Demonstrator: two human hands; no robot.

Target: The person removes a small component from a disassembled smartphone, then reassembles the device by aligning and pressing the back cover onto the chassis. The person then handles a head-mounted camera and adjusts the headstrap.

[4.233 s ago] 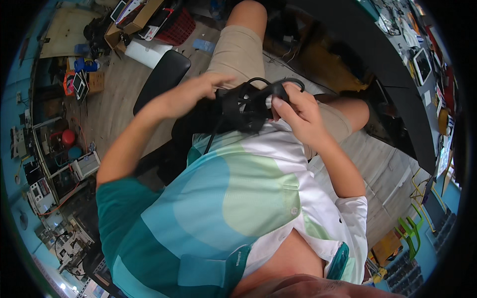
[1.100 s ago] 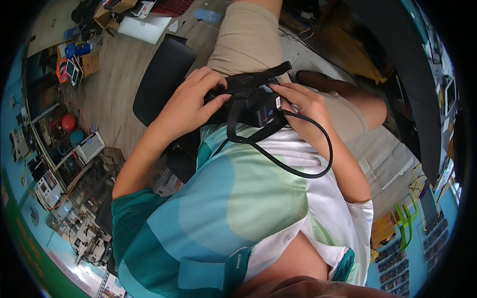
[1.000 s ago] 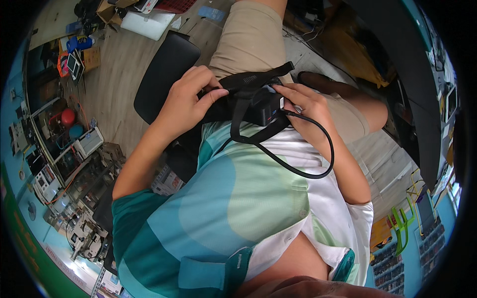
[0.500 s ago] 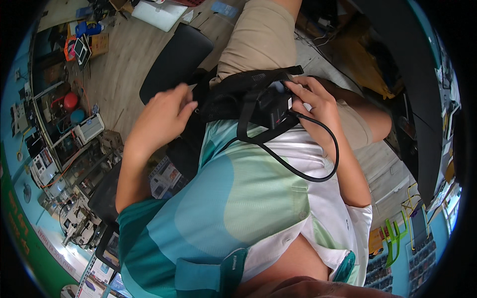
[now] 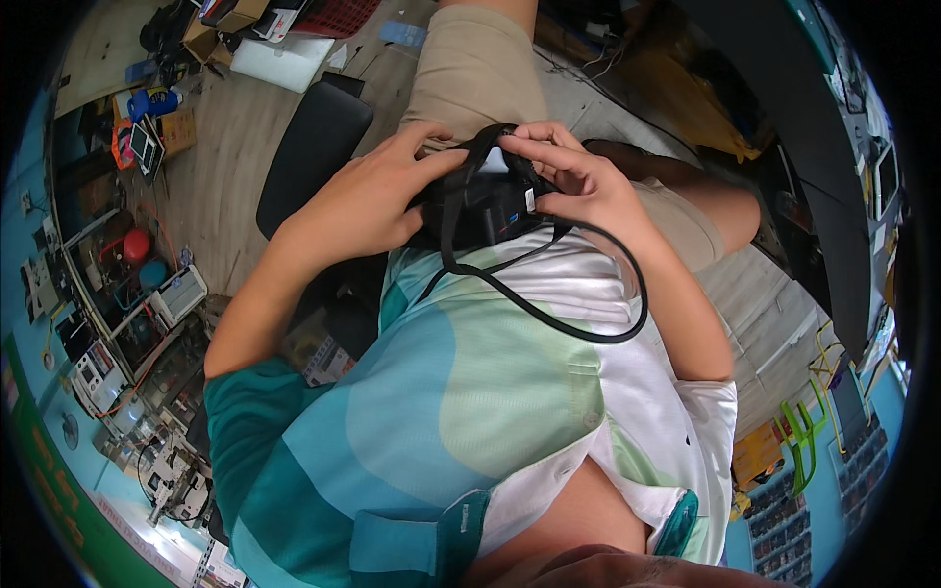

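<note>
A black pouch (image 5: 453, 220) with a strap lies on my lap against the shirt. In its opening sits a black box-like device (image 5: 490, 208) with a small white label and tiny red and blue marks. My left hand (image 5: 377, 191) grips the pouch's left side, its fingers over the far edge and partly hidden. On the other side my right hand (image 5: 578, 181) holds the pouch's rim beside the device, fingers bent and thumb near the label. A black cable (image 5: 588, 335) comes out under my right hand and loops across the shirt.
A black padded chair part (image 5: 312, 157) stands left of my leg. Farther left is a cluttered bench with a red round object (image 5: 135, 245) and machines. A silver laptop (image 5: 281, 62) lies at the far left. A dark table edge (image 5: 828, 196) runs along the right.
My left hand, apart from the pouch before, has moved right onto its left side. The pouch and my right hand have shifted slightly left in the picture.
</note>
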